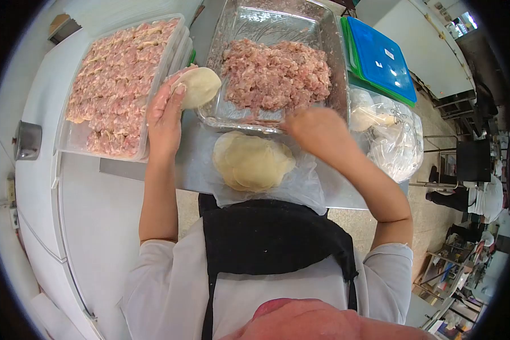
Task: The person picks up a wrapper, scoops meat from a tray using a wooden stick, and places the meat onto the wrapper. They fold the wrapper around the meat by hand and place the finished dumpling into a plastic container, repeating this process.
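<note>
A pale round dough wrapper (202, 88) lies in my left hand (165, 110), its thumb pressed on the edge. My right hand (318, 129) is closed and slightly blurred at the near rim of a metal tray (277, 22). A thin, pinkish-brown strip extends left from its fingers; I cannot make out what it is. Ground meat (277, 73) is heaped inside the tray. Directly below, a stack of round wrappers (253, 161) rests on a clear plastic sheet (306, 184).
On the left, a plastic container (68, 136) holds rows of filled meat dumplings (122, 73). To the right are blue and green lids (382, 56) and a plastic bag (394, 141) with white contents. Farther right, another person (481, 198) stands near racks.
</note>
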The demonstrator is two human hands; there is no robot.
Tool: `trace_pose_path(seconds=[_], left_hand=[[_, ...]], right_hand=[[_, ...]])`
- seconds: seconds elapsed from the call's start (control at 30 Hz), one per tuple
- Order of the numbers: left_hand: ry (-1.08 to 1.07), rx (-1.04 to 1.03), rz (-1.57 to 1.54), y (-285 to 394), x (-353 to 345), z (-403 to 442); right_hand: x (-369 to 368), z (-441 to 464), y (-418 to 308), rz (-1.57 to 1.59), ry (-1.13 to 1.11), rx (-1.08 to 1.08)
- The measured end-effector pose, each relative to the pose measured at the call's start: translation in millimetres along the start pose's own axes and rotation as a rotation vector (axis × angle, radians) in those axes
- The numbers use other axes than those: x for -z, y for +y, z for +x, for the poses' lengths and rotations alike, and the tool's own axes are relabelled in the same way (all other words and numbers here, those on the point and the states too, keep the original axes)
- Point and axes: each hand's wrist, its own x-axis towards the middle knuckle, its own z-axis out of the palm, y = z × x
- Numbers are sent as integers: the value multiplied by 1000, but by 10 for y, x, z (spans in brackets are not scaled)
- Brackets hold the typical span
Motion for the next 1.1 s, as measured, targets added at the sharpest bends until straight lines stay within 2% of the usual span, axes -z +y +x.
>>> trace_pose_path(seconds=[0.1, 0.17, 0.23, 0.3, 0.33, 0.4, 0.43, 0.53, 0.6, 0.63, 0.67, 0.8, 0.87, 0.9, 0.97, 1.0, 1.07, 1.1], left_hand=[[-49, 31, -52, -31, 10, 49], [-40, -126, 198, -58, -72, 66], [-16, -134, 158, -38, -128, 47], [12, -144, 121, -24, -96, 40], [4, -144, 115, -28, -59, -2], [-2, -150, 105, -91, -2, -30], [-45, -89, 57, -163, 35, -46], [-82, -18, 75, -221, 31, -101], [-81, -17, 139, -219, -17, -127], [-51, -1, 41, -209, -33, -132], [-17, 14, -55, -197, -38, -135], [111, 17, -254, -126, -86, -135], [187, 88, -429, -201, -118, -105], [187, 87, -429, -225, -146, -83], [169, 136, -605, -273, -200, -51], [169, 141, -597, -286, -231, -43], [123, 247, -778, -293, -348, 5], [120, 244, -776, -287, -427, 25]], right_hand=[[300, 218, 308, 4, 28, -109], [148, 499, 424, 14, 89, -153], [-84, 558, 352, 20, 156, -205], [-299, 464, 152, -17, 212, 7], [-164, 360, 53, -31, 103, 26], [56, 147, -13, 15, 53, 27], [130, 88, 2, 68, 2, 24], [197, 250, 284, 25, 15, -95], [-158, 360, 249, 42, 24, -58], [-213, 435, 161, 57, 38, -11], [-242, 414, 24, 261, -9, -14], [-209, 207, 73, 408, 77, 37], [-233, 66, 225, 935, 15, -34], [-210, 16, 267, 935, 15, -34], [-142, -75, 298, 1146, -35, -258], [-138, -85, 300, 1155, -37, -257], [-118, -75, 334, 1044, 205, -273], [-98, -76, 318, 1044, 209, -272]])
